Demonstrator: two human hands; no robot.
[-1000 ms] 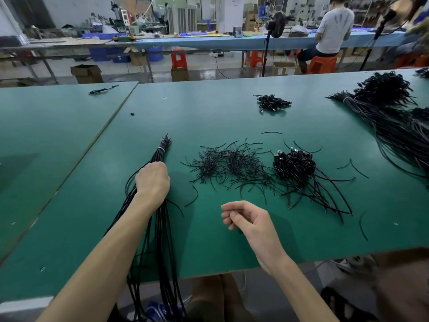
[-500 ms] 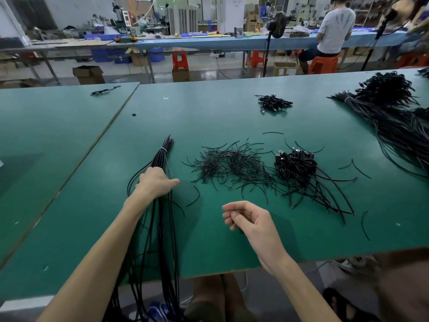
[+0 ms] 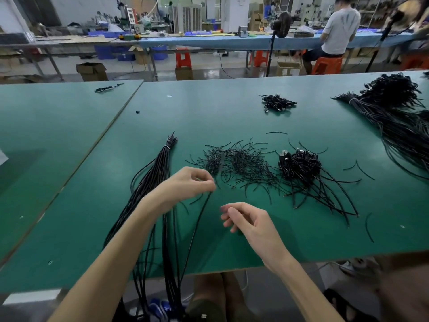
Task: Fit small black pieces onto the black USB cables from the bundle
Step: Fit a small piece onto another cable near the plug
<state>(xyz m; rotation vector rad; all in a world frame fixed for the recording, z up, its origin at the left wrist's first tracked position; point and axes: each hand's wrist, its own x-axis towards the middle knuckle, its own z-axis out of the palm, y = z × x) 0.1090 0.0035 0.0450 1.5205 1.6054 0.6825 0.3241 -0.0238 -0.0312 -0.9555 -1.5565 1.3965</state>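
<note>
Cable end is pinched by the left hand, just beside the bundle; right hand fingers are curled, whether they hold something cannot be told.

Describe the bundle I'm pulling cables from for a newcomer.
On the green table, look right of the seam between tabletops. The bundle runs from a white tie over the near edge, beside the left hand pinching one cable. Unlike the scattered short pieces and tangled heap rightward, its cables lie long and straight.
</note>
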